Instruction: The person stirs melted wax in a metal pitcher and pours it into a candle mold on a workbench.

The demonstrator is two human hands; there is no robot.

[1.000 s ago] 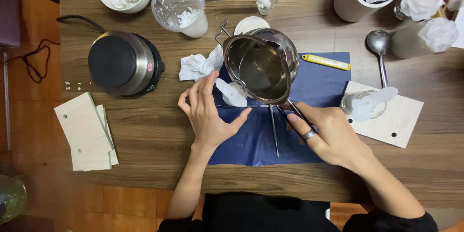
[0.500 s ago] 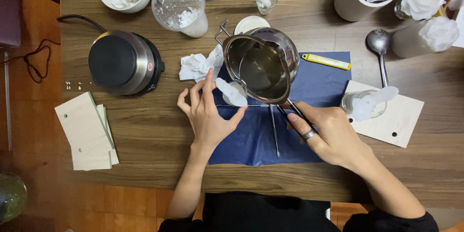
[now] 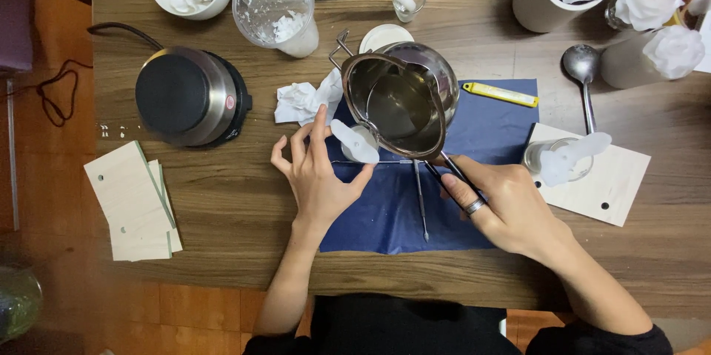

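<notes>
Hotplate (image 3: 191, 96) sits far left on the worktop (image 3: 222, 199). Left hand (image 3: 318, 177) rests open, fingers spread, on the blue mat (image 3: 385, 214), fingertips at a white mould (image 3: 354, 142). Right hand (image 3: 503, 203) grips the handle of the steel pitcher (image 3: 404, 103), held tilted over the mould.

left hand (image 3: 320, 177) fingers spread, right hand (image 3: 511, 203) grip closed

The left hand (image 3: 320, 177) was bare of jewellery; the right hand (image 3: 511, 203) wore a silver ring (image 3: 475, 206) (one finger only), and both sleeves (image 3: 592, 340) were black.
</notes>
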